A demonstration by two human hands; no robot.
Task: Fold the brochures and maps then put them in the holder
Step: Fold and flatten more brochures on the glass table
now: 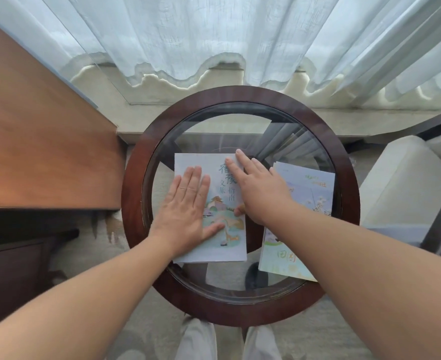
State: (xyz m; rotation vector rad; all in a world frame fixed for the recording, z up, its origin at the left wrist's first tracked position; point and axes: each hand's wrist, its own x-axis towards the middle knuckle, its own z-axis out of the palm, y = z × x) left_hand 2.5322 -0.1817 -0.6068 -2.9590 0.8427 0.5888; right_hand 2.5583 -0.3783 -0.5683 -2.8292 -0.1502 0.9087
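Forearms first: my left forearm [84, 294] and right forearm [370, 255] reach away from me over my pale trouser legs [198, 341] and onto a round bench [133, 178] with a dark wooden rim and a glass top.

My left fingers [197, 178] lie straight and close together, flat on the cover of a folded brochure [229, 245]. The thumb is spread out to the side over the printed picture of a building and water. They press down and curl round nothing.

My right fingers [242, 162] are also stretched out flat. Their tips lie at the far right corner of the same brochure, beside the large printed characters, and the thumb touches its right edge lower down. They hold nothing either, only press on the paper.

The brochure lies flat on the glass under both sets of fingers. Its near edge comes back past my left wrist, and its far edge sits just beyond my right fingertips.

To the right of my right fingers, partly under that wrist and forearm, lies a stack of brochures [310, 188] with pale blue and green covers. It is also on the glass, close to the folded one but apart from it.

Beyond my fingertips hangs a sheer white curtain [214, 35]. Left of my left fingers stands a brown wooden desk [32, 152], and right of the stack a white armchair [401, 183].
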